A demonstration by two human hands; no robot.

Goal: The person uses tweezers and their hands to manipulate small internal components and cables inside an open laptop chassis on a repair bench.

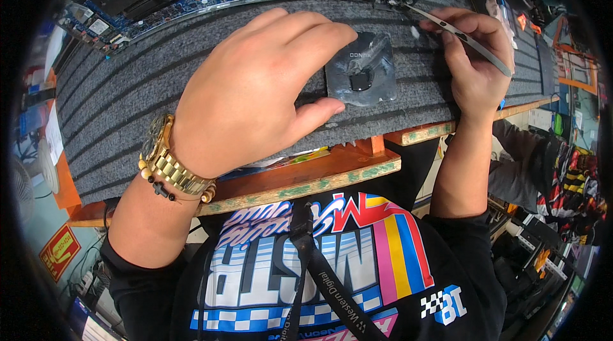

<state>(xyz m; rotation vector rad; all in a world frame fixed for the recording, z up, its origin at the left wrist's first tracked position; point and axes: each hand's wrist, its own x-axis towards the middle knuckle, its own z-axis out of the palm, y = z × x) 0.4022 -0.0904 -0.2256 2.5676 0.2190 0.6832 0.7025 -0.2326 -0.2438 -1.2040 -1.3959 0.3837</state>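
The left hand (255, 76) shows its back, thumb and forefinger spread apart; the right hand (479, 60) pinches, fingers bent, forearm (463, 168) upright.

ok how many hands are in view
2: the left hand by the dark square pad, and the right hand holding tweezers. Others may be hidden in the background.

Tweezers (476, 47): smooth metal. Square pad (382, 83): smeared, part-glossy. Mat (131, 108): rough, matt, cloth-like. Watch (179, 170): polished metal.

Red wall sign (60, 251), orange wooden ledge (332, 177)
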